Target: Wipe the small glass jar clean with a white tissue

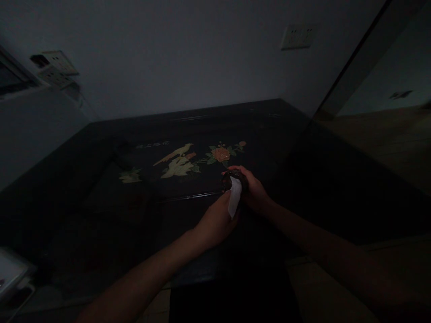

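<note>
My right hand (256, 190) is curled around a dark, glossy, rounded object (231, 175) that looks open at the top; the dim light hides its exact kind. A strip of white tissue (235, 197) hangs from inside its rim toward me. Against that strip, my left hand (218, 217) is closed, its fingertips hidden behind the tissue and the object. Both hands meet just above the near part of a black table (198, 273), whose top bears an inlaid bird and a flower.
Behind the table rises a pale wall (188, 58) with a socket plate (299, 37) at right and power sockets (59, 67) at left. A whitish device (13, 273) with a cable sits at lower left. Floor (380, 130) shows at right. The whole room is dim.
</note>
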`<move>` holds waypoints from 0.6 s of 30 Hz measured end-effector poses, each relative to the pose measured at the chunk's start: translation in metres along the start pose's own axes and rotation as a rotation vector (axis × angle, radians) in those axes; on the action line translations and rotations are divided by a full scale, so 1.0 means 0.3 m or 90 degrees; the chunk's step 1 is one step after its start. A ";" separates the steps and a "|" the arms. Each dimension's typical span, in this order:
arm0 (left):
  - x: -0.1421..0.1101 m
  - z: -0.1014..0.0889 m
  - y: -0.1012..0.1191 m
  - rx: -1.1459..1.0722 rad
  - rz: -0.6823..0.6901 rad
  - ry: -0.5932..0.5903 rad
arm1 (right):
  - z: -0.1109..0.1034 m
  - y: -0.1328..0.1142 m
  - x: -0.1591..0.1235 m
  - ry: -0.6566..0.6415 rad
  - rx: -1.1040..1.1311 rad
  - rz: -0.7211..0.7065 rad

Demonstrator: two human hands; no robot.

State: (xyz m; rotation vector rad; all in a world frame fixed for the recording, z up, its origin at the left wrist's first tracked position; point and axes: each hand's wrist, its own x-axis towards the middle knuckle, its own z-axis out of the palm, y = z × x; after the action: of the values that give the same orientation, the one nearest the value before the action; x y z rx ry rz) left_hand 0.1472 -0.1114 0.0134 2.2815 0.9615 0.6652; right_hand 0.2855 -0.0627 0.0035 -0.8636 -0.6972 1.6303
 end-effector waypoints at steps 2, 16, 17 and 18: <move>-0.001 0.005 -0.002 0.099 0.012 -0.028 | 0.000 -0.002 0.003 0.012 0.009 0.013; 0.026 -0.079 -0.042 0.418 0.060 -0.094 | -0.009 -0.019 0.027 0.014 0.073 0.072; 0.026 -0.079 -0.044 0.408 0.058 -0.090 | -0.010 -0.019 0.028 0.009 0.074 0.076; 0.026 -0.079 -0.046 0.393 0.057 -0.084 | -0.011 -0.019 0.027 0.004 0.074 0.078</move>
State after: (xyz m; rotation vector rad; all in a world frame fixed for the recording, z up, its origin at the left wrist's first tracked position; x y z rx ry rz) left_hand 0.1307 -0.0903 0.0228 2.8735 1.1167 0.2595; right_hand 0.2904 -0.0534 0.0048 -0.8410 -0.5488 1.7580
